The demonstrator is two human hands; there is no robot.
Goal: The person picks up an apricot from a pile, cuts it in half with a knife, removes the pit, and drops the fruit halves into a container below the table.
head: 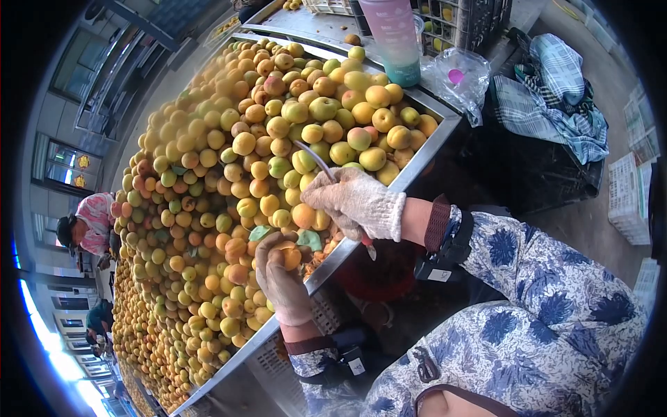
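Note:
My left hand (281,279), in a worn knit glove, holds a yellow-orange apricot (290,256) between fingers and thumb, just inside the metal rim (333,266) of a sorting table. My right hand (359,203), gloved too, is closed around a tool with a thin curved metal shaft (316,157) that points out over the fruit. Below that fist show a red piece and a small metal tip (370,251); whether they belong to the same tool I cannot tell. A large heap of apricots (250,172), green to orange, lies beyond both hands. Green leaves (309,240) and orange fruit scraps (328,247) are between them.
A pink-and-green plastic bottle (393,47) and a clear plastic bag (461,78) stand at the table's corner. Behind is a black crate (458,23). Checked cloths (552,99) lie to the right. Beneath the rim is a red container (378,281). Another person (94,221) is at the far left.

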